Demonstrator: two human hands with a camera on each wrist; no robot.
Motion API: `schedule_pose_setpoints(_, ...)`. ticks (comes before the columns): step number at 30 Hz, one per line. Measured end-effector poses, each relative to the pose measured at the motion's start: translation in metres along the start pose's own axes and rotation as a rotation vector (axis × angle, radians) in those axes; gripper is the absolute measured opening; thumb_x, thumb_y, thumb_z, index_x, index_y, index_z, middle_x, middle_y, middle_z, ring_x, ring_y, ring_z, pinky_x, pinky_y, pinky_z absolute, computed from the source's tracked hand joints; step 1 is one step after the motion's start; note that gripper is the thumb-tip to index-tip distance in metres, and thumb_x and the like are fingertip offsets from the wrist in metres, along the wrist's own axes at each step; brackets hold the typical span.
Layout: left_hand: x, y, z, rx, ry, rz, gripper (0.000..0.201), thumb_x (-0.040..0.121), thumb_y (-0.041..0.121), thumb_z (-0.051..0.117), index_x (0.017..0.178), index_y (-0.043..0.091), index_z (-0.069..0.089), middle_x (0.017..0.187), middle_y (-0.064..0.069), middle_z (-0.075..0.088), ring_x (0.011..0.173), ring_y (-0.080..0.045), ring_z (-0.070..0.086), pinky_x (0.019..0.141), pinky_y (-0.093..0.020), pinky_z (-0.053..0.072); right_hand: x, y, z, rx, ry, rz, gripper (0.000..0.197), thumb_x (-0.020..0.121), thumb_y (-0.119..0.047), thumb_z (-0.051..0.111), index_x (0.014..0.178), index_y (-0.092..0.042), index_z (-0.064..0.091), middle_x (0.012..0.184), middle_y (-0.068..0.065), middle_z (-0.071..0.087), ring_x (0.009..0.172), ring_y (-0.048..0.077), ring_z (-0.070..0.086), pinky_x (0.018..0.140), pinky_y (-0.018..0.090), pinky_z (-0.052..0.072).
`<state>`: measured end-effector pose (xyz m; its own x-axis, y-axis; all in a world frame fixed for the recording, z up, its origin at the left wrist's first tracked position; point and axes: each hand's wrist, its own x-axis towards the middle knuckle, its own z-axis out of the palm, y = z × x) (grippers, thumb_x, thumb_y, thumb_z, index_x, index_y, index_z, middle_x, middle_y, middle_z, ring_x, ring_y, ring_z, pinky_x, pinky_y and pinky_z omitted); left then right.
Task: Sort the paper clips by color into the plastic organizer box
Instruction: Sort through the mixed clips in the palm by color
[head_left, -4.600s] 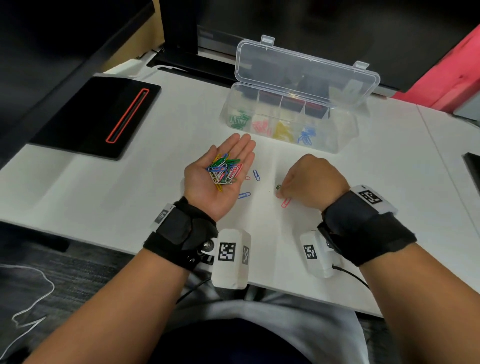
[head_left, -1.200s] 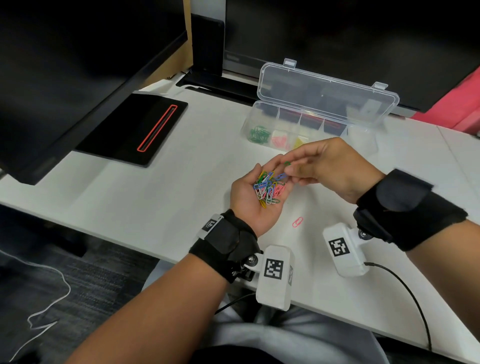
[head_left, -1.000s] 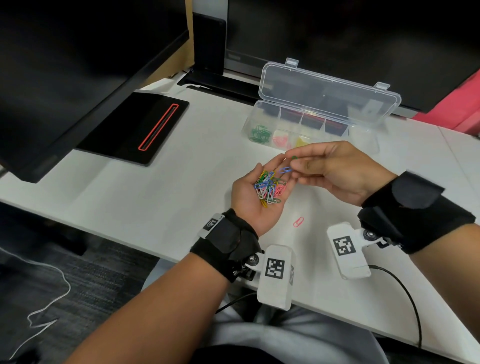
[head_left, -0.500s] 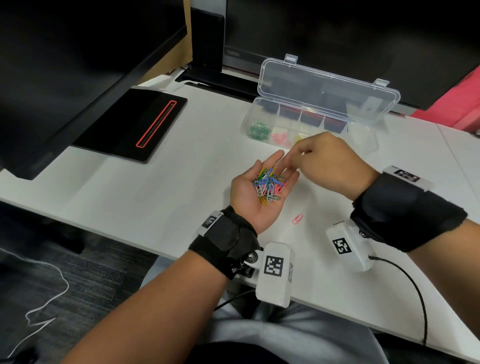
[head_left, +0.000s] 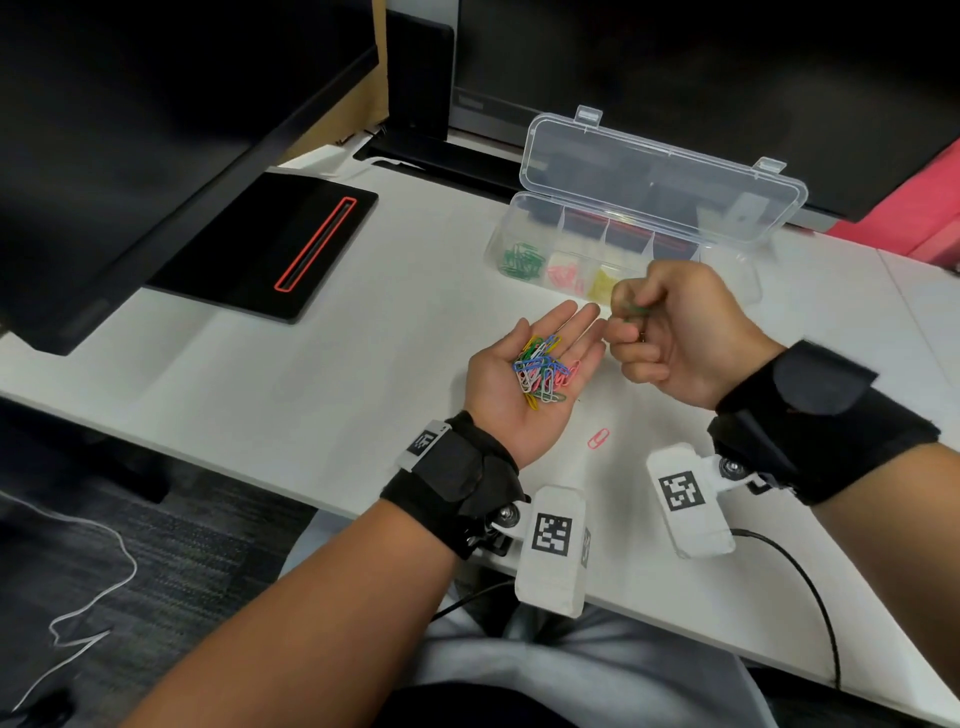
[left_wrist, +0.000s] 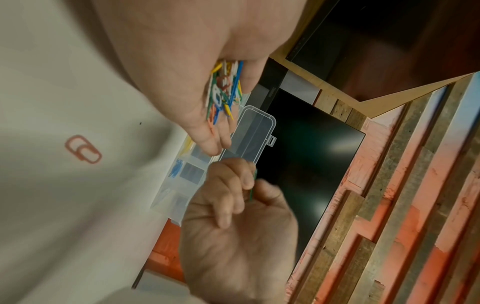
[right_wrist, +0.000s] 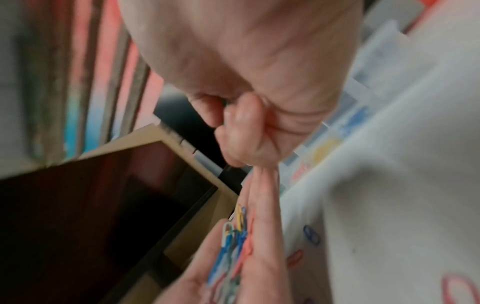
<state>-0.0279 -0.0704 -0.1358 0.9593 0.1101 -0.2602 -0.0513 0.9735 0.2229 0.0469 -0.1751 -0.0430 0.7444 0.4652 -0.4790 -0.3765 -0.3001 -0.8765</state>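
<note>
My left hand (head_left: 524, 374) lies palm up with straight fingers, carrying a pile of mixed-colour paper clips (head_left: 540, 371) (left_wrist: 224, 88) (right_wrist: 233, 234). Just right of its fingertips my right hand (head_left: 670, 332) is curled and pinches green paper clips (head_left: 635, 310) (left_wrist: 252, 185) between thumb and fingers. The clear plastic organizer box (head_left: 631, 260) stands open behind the hands, its lid (head_left: 660, 182) tilted back. Green clips (head_left: 522, 260), pink clips (head_left: 563, 274) and yellow clips (head_left: 602, 283) lie in separate compartments; the right hand hides the compartments further right.
A loose pink clip (head_left: 597, 438) (left_wrist: 83, 149) lies on the white desk (head_left: 311, 374) near the front edge. A black pad with a red outlined slot (head_left: 291, 244) sits at the left. Dark monitors (head_left: 156, 130) stand at the left and behind the box.
My right hand has lifted off the pile in the left palm and drawn back to the right, turned thumb up, with green clips pinched in it. The left hand stays put.
</note>
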Motion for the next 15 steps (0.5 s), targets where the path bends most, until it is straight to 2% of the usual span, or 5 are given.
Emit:
schedule_pose_setpoints(3, 0.0, -0.001, 0.0, 0.013, 0.008, -0.021, 0.043, 0.103, 0.025, 0.031, 0.122, -0.005, 0.055, 0.13, -0.024, 0.057, 0.114, -0.035, 0.058, 0.099, -0.041, 0.046, -0.001, 0.003, -0.005, 0.158, -0.013, -0.009, 0.018, 0.071, -0.006, 0.024, 0.06, -0.018, 0.031, 0.055, 0.002, 0.031, 0.043, 0.012, 0.014, 0.036, 0.015, 0.011)
schedule_pose_setpoints(7, 0.002, -0.001, 0.0, 0.056, 0.01, -0.065, 0.042, 0.104, 0.024, 0.03, 0.117, -0.006, 0.057, 0.118, -0.021, 0.065, 0.109, -0.03, 0.061, 0.098, -0.04, 0.045, -0.003, 0.0, 0.001, 0.061, -0.039, -0.078, 0.022, 0.077, -0.004, 0.027, 0.063, -0.021, 0.029, 0.05, -0.004, 0.022, 0.043, 0.011, 0.008, 0.042, 0.017, 0.006)
schedule_pose_setpoints(9, 0.001, -0.002, 0.0, 0.054, 0.006, -0.077, 0.042, 0.103, 0.025, 0.031, 0.113, -0.005, 0.058, 0.108, -0.021, 0.066, 0.102, -0.03, 0.062, 0.1, -0.04, 0.045, -0.006, -0.002, 0.008, -0.208, -0.027, -0.166, 0.025, 0.085, -0.005, 0.041, 0.065, -0.019, 0.039, 0.043, -0.008, 0.032, 0.035, 0.008, 0.016, 0.038, 0.013, 0.012)
schedule_pose_setpoints(11, 0.001, -0.002, -0.001, 0.028, -0.001, -0.084, 0.039, 0.103, 0.026, 0.033, 0.108, -0.003, 0.059, 0.106, -0.019, 0.063, 0.1, -0.029, 0.06, 0.101, -0.041, 0.045, -0.009, -0.001, 0.017, -0.618, -0.003, -0.323, 0.015, 0.086, -0.009, 0.059, 0.072, -0.012, 0.06, 0.052, -0.006, 0.059, 0.033, 0.003, 0.043, 0.036, 0.016, 0.031)
schedule_pose_setpoints(15, 0.003, -0.003, -0.003, 0.009, -0.01, -0.09, 0.04, 0.103, 0.027, 0.032, 0.124, 0.0, 0.054, 0.115, -0.016, 0.061, 0.104, -0.026, 0.06, 0.095, -0.039, 0.05, 0.0, 0.004, 0.019, -1.107, 0.042, -0.459, 0.003, 0.076, -0.026, 0.076, 0.079, -0.027, 0.076, 0.076, -0.013, 0.071, 0.068, -0.003, 0.062, 0.062, 0.01, 0.047)
